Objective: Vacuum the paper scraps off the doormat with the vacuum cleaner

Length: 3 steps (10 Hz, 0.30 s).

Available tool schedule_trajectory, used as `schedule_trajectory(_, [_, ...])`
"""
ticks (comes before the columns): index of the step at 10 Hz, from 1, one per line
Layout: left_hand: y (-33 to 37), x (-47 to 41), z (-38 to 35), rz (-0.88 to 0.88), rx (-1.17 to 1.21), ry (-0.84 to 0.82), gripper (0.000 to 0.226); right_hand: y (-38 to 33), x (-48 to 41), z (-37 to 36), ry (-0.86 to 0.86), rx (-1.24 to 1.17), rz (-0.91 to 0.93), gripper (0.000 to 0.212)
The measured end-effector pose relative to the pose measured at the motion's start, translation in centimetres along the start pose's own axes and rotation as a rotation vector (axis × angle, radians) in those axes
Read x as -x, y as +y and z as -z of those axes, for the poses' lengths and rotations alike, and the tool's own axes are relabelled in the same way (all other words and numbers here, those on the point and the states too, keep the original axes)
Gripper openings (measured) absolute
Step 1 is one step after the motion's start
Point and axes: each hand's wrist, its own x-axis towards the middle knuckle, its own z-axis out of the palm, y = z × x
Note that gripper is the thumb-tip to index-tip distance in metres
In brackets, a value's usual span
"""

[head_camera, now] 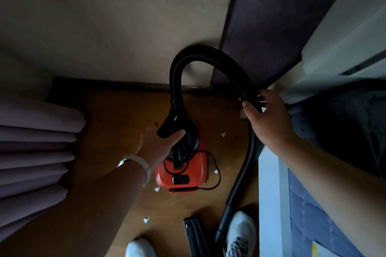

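A small red vacuum cleaner (183, 173) sits on the wooden floor below me, its power cord looped on top. My left hand (160, 146) grips the black hose connector at the cleaner's front end. The black ribbed hose (208, 54) arches up and over to my right hand (265, 117), which is closed around it, then drops to the floor nozzle (196, 236) between my shoes. Several white paper scraps (223, 134) lie scattered on the floor around the cleaner. No doormat is visible.
Folded pale curtains (37, 152) hang at the left. A beige wall runs behind the cleaner, with a dark purple panel (271, 27) to its right. A white-framed bed (271, 194) with a blue quilt fills the right side. My white shoes (242, 233) stand at the bottom.
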Motion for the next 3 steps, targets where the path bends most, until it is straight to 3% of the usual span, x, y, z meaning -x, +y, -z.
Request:
schedule_trajectory(1, [1.6,2.5,2.3,-0.106,0.003,-0.027,0.048,-2.1,2.4,1.3,-0.038,0.090,0.033,0.033])
schedule_trajectory(2, [3.7,5.9,5.7,-0.283,-0.152,-0.044,0.021,-5.1,5.0,2.6,-0.208,0.258,0.142,0.041])
schedule_trajectory(3, [5.3,9.8,10.2,-0.401,-0.268,-0.018,0.049,-9.1,7.7,4.1,-0.315,0.423,0.255,0.053])
